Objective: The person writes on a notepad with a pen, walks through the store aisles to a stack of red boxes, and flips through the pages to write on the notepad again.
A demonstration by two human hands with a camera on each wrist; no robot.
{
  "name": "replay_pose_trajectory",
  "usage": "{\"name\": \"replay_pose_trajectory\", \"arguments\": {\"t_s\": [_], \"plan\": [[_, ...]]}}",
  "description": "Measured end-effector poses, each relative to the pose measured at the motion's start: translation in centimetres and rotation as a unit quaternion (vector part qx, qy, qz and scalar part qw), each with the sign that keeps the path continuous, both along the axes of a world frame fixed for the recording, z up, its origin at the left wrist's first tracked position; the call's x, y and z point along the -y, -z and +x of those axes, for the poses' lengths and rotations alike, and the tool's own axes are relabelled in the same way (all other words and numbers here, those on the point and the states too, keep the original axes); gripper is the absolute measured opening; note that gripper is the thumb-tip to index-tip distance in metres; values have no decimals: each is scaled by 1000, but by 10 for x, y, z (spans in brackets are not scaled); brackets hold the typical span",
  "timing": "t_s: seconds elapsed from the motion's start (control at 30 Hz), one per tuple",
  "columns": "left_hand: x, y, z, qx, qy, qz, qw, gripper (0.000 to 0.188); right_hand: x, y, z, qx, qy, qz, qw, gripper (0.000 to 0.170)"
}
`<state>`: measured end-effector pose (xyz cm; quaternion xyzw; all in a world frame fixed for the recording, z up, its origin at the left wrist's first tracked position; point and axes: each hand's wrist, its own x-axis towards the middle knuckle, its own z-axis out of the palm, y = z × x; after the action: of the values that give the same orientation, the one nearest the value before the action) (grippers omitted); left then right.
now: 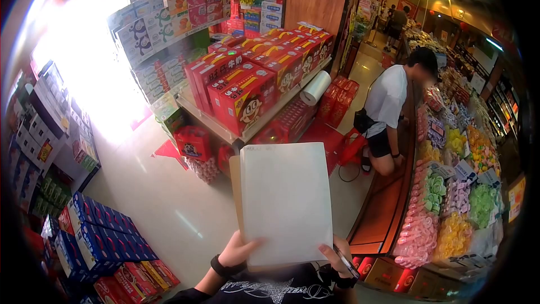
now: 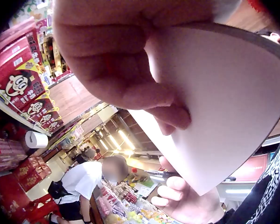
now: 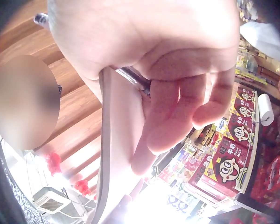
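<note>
A pad of white paper, with a tan sheet showing along its left side, is held up before the chest. My left hand grips its lower left edge, thumb on the front and fingers curled behind. At the lower right edge, my right hand pinches the pad with the thumb in front. A pen is tucked in that same hand; the right wrist view shows its shaft passing between palm and fingers. The front page looks blank apart from faint marks along the top.
Red milk cartons fill a display table ahead. On the right, a counter carries bagged sweets, and a person in a white shirt leans over it. Blue boxes are stacked at lower left, beside pale floor.
</note>
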<state>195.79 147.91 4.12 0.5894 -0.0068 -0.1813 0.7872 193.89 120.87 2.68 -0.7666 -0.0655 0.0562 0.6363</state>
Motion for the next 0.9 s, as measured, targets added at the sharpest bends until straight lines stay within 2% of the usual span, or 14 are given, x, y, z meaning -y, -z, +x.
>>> {"name": "replay_pose_trajectory", "arguments": {"t_s": [0.9], "plan": [[-1,-4,-4,8,6,6,1000,26,-2,-4,-3,-15,2,-15,1000,33]]}}
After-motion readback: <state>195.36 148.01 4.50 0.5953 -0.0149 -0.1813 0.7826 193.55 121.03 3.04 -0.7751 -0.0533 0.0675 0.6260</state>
